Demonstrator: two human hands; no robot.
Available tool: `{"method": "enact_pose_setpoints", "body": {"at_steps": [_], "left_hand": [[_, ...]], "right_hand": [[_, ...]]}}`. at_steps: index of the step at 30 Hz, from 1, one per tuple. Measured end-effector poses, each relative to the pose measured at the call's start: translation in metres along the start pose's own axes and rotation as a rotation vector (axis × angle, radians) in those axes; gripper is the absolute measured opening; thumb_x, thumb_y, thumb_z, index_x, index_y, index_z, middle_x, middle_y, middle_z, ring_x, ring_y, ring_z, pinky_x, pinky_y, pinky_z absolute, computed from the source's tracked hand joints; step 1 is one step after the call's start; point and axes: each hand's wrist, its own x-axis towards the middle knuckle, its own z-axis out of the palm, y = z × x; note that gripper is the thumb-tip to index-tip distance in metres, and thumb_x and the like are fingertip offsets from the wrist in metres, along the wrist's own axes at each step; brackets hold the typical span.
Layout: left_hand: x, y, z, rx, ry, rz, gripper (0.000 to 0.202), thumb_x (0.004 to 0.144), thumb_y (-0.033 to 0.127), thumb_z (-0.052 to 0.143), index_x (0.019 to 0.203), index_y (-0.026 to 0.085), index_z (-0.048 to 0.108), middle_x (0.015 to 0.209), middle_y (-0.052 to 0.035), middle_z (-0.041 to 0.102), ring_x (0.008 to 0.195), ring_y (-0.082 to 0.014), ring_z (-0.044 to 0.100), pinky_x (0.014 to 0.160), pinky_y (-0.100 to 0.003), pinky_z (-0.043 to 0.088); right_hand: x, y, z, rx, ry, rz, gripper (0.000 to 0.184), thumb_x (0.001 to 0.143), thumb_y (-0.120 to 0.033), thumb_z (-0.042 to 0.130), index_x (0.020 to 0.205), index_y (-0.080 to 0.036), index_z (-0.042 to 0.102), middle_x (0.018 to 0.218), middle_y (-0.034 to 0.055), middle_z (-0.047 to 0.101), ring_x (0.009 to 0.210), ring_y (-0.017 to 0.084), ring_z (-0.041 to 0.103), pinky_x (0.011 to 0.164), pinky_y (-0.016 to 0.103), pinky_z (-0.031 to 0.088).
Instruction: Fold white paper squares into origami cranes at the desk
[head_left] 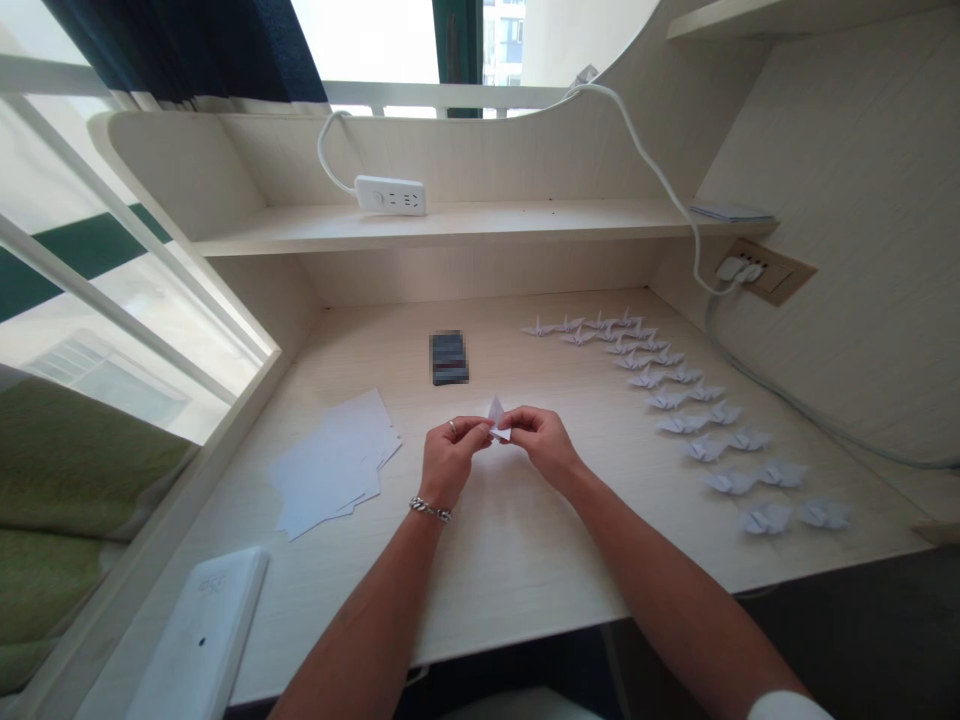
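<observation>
My left fingers [471, 432] and right fingers [517, 419] are closed on a small folded paper [498, 420] from either side, just right of the frame's centre, over the table [525, 570]. Neither hand is released, and a pointed flap of the paper stands up between them. The paper weighs almost nothing. It feels crisp along its creases but is thin and easily crushed, so a hard squeeze would spoil it. The thicker folded base is the better place to hold, with light, even pressure, rather than the slim tip, and the smooth sheets could slip between my fingertips.

A ring [452, 427] sits on my left hand, and a chain bracelet [430, 509] circles that wrist. Left of my hands lies a loose stack of white sheets [334, 465]. Ahead, a dark rectangle [449, 358] is too blurred to identify. To the right, paper cranes [686, 424] curve in paired rows from the back of the table towards the near edge, well apart from my hands. At lower left lies a white case [202, 630]. Above, a power strip [390, 195] rests on a shelf [487, 225].
</observation>
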Motion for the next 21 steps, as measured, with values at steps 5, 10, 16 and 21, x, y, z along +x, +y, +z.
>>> {"method": "enact_pose_setpoints", "body": {"at_steps": [5, 10, 16, 21], "left_hand": [[0.001, 0.0, -0.001, 0.147, 0.032, 0.045, 0.019, 0.062, 0.025, 0.077, 0.078, 0.015, 0.076, 0.079, -0.0082, 0.074, 0.074, -0.0197, 0.068, 0.073, -0.031, 0.053], [0.001, -0.001, 0.0, 0.154, 0.067, 0.078, 0.018, 0.062, 0.023, 0.077, 0.078, 0.015, 0.074, 0.082, -0.0078, 0.074, 0.077, -0.0195, 0.068, 0.074, -0.031, 0.053], [0.002, -0.006, 0.002, -0.001, 0.066, 0.068, 0.032, 0.057, 0.023, 0.081, 0.083, 0.014, 0.065, 0.077, -0.0039, 0.069, 0.071, -0.0155, 0.066, 0.069, -0.028, 0.053], [0.003, -0.006, 0.003, -0.018, 0.036, 0.027, 0.036, 0.06, 0.027, 0.08, 0.087, 0.013, 0.061, 0.078, -0.0046, 0.068, 0.07, -0.015, 0.066, 0.067, -0.029, 0.054]], "right_hand": [[0.0, 0.0, 0.0, 0.05, -0.006, 0.034, 0.006, 0.063, -0.019, 0.063, 0.063, -0.018, 0.069, 0.067, 0.0009, 0.067, 0.069, 0.016, 0.061, 0.072, 0.031, 0.051], [0.0, 0.002, 0.002, 0.073, 0.021, 0.065, 0.016, 0.065, -0.029, 0.071, 0.075, -0.017, 0.068, 0.071, 0.0016, 0.066, 0.069, 0.016, 0.06, 0.067, 0.03, 0.051], [0.003, 0.013, 0.003, -0.022, 0.077, -0.006, 0.033, 0.057, -0.038, 0.081, 0.071, -0.019, 0.057, 0.067, -0.0006, 0.06, 0.063, 0.015, 0.057, 0.058, 0.028, 0.048], [0.003, 0.014, 0.002, -0.024, 0.092, -0.032, 0.038, 0.055, -0.039, 0.082, 0.07, -0.02, 0.053, 0.066, -0.0012, 0.06, 0.062, 0.015, 0.057, 0.058, 0.028, 0.048]]}}
